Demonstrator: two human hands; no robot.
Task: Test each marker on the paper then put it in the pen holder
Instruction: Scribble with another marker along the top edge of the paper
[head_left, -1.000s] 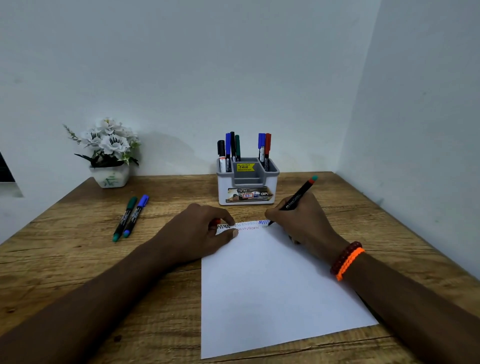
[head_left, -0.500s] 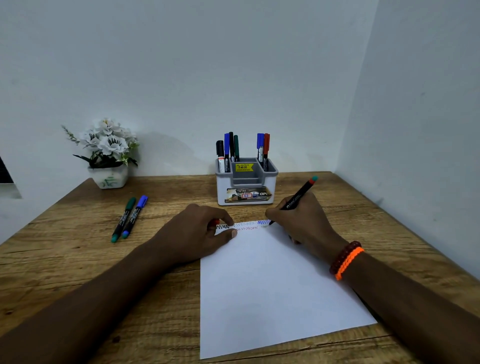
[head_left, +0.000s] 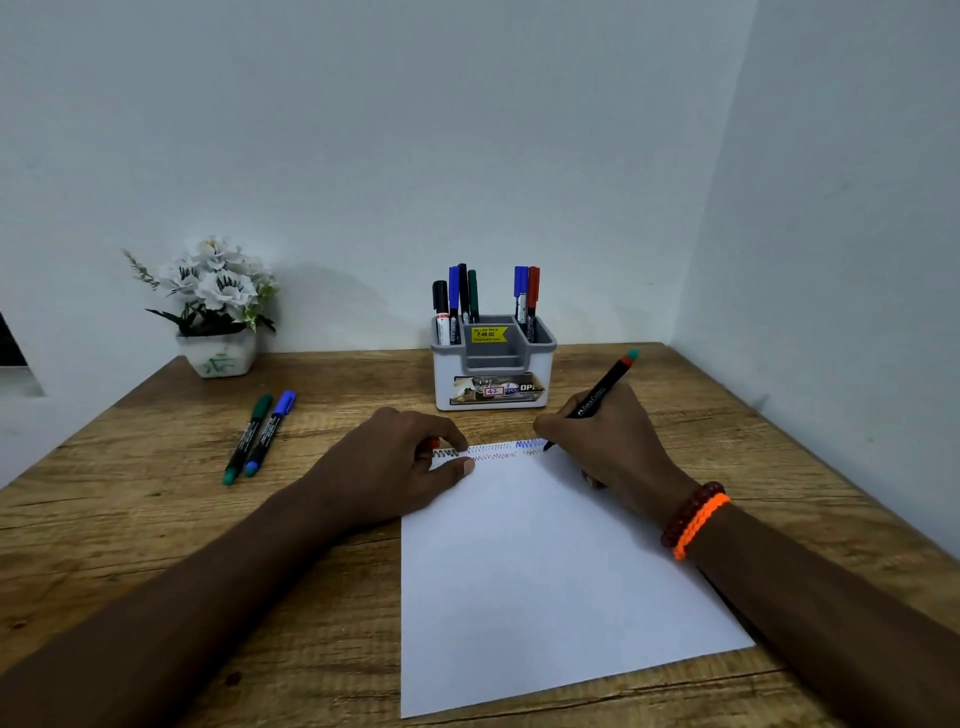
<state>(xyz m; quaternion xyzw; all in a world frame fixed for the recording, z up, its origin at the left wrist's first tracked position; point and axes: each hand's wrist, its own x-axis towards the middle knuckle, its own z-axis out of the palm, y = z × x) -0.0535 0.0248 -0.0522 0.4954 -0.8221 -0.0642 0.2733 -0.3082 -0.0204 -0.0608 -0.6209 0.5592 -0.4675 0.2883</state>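
Note:
A white sheet of paper (head_left: 545, 571) lies on the wooden table, with zigzag test marks in black, red and blue along its top edge. My right hand (head_left: 608, 447) grips a black marker (head_left: 602, 392) with its tip on the paper's top right corner. My left hand (head_left: 400, 467) presses the paper's top left corner, fingers curled around a small red cap (head_left: 434, 443). The grey pen holder (head_left: 493, 374) stands just behind the paper and holds several markers. A green marker (head_left: 248, 439) and a blue marker (head_left: 270, 433) lie side by side at the left.
A small white pot of white flowers (head_left: 215, 306) stands at the back left against the wall. Walls close the table at the back and the right. Bare wood (head_left: 130, 519) shows around the two loose markers and in front of my left arm.
My right hand has barely moved, keeping the marker tip at the right end of the zigzag marks. My left hand stays in place.

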